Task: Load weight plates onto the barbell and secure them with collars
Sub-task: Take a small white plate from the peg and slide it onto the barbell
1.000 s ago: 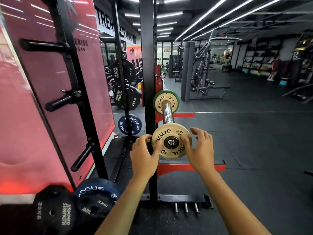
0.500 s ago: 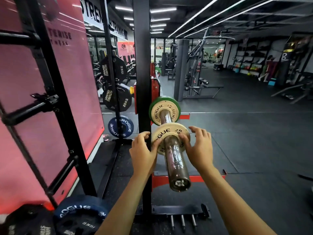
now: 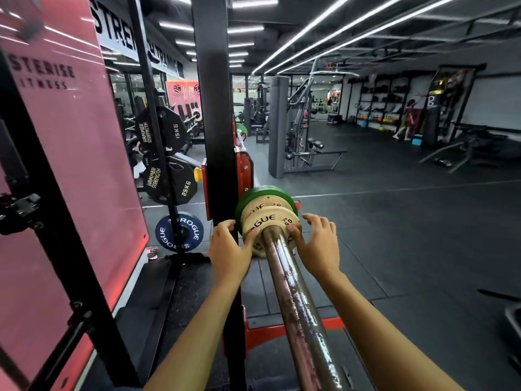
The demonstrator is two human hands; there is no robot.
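A small tan Rogue plate (image 3: 272, 222) sits on the steel barbell sleeve (image 3: 298, 306), pressed against a second tan plate (image 3: 259, 206) and a green plate (image 3: 266, 191) behind it. My left hand (image 3: 229, 248) grips the small plate's left edge and my right hand (image 3: 317, 242) holds its right edge, thumbs on the plate's face. The sleeve runs toward me to the bottom of the view. No collar shows.
The black rack upright (image 3: 215, 108) stands just left of the plates, with a red J-hook (image 3: 245, 170). Black Hammer Strength plates (image 3: 166, 182) and a blue Rogue plate (image 3: 179, 232) hang on storage pegs to the left. A pink wall panel (image 3: 70, 153) fills the left side.
Both hands have slid the small tan plate along the sleeve from its end until it meets the inner plates. More bare sleeve now shows toward me.
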